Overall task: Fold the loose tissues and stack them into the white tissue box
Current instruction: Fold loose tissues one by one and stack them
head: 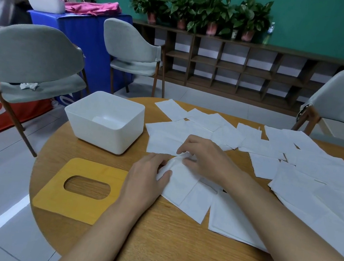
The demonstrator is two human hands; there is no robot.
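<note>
White tissue (189,188) lies on the wooden table (162,239) near the white tissue box (106,121) (its lid (81,204) beside it); my left hand (146,177) presses it flat, my right hand (205,157) seemingly pinches its far edge.

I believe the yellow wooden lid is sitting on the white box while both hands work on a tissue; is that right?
Not quite: the head view shows the yellow wooden lid lying flat on the table, apart from the white box, which stands open. The left hand and right hand do work on a tissue.
</note>
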